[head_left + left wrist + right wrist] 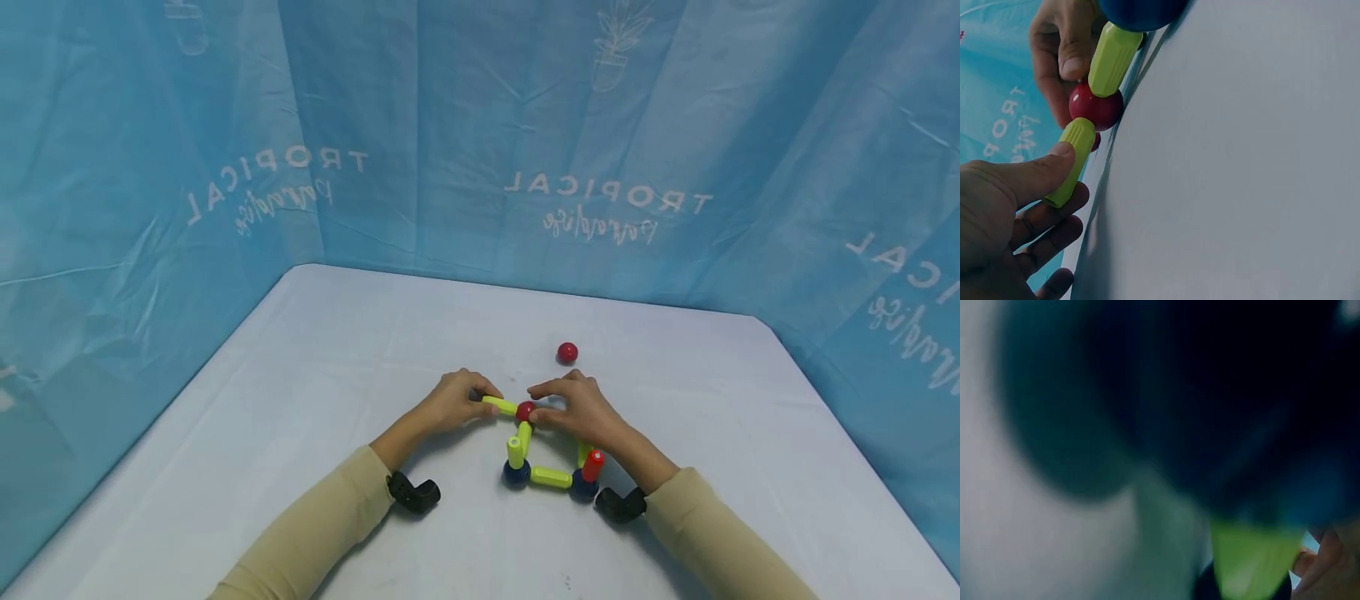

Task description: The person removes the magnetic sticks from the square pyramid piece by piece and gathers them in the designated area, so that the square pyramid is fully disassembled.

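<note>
In the head view my left hand (453,404) pinches a yellow-green rod (500,406) between thumb and fingers. The rod's far end meets a red ball (526,410), which the thumb and forefinger of my right hand (583,410) hold from the other side. From that ball another yellow-green rod (524,437) runs to a dark blue ball (516,475). A near crossbar rod (551,477) links it to a second dark blue ball (583,487). Short rods stand up from both: one yellow-green (515,451), one red (593,465). A blurred dark blue shape (1210,412) fills most of the right wrist view.
A loose red ball (567,352) lies on the white tabletop (360,333) beyond my hands. Blue printed curtains (450,125) hang behind and along the sides. Each wrist carries a black camera mount, the left one (414,493) close above the table.
</note>
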Tool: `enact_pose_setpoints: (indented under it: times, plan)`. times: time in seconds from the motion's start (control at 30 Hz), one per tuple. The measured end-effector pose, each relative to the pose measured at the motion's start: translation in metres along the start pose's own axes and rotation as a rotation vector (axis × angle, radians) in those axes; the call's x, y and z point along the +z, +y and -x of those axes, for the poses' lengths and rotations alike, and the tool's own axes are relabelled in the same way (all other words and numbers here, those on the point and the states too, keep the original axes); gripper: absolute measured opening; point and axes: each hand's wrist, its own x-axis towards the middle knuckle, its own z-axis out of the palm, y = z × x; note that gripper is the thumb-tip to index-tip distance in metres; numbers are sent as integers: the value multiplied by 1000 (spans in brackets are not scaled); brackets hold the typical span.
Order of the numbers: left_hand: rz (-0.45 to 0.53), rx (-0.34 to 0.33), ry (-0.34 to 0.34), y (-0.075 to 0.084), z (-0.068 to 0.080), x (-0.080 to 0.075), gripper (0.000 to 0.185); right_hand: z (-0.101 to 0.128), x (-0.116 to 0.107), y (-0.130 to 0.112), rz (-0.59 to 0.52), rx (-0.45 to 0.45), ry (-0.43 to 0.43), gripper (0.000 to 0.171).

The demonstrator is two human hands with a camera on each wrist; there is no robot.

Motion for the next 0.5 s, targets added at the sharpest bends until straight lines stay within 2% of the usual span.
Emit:
enact_pose_setpoints:
  times: [0.3, 0.5]
  plan:
    - [-21, -18, 12, 3, -2, 6, 18, 1, 3, -4, 39, 18, -21, 35]
    - [-30, -4, 33, 2, 0, 6, 18, 1, 4, -4, 29, 20, -25, 33]
